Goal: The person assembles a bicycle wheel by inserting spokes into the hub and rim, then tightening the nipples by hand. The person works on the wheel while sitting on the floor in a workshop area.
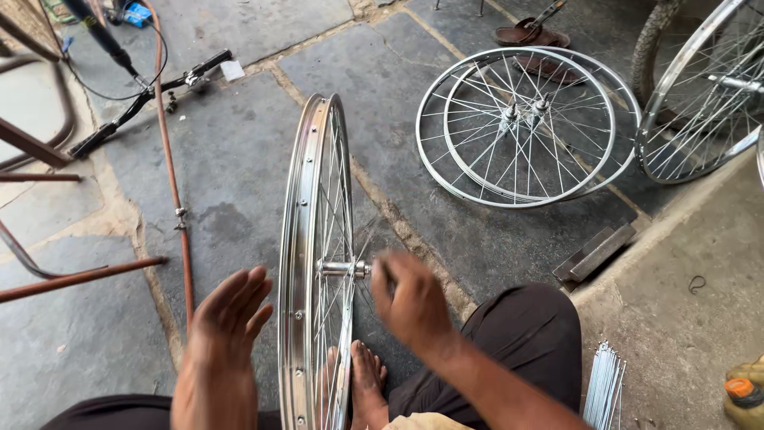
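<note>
In the upper left of the frame lie black bicycle handlebars (151, 91) on the grey stone floor (239, 159), and a thin rusty-brown pipe (171, 183) runs down past them. Low in the frame, left of the middle, the left hand (227, 318) is flat and wide open, fingers apart, holding nothing, just beside the shiny rim. The bicycle wheel (306, 263) stands upright in the middle, seen from its edge, with its bottom down by the person's bare foot (366, 386). The right hand (410, 302) is at the wheel's hub (344, 269), fingers curled in near the axle; it looks blurry, so I cannot tell if it grips anything. In the upper right, two more wheels (521, 123) lie flat on the floor, one on the other. In the lower right corner sits a bunch of loose spokes (605, 390).
</note>
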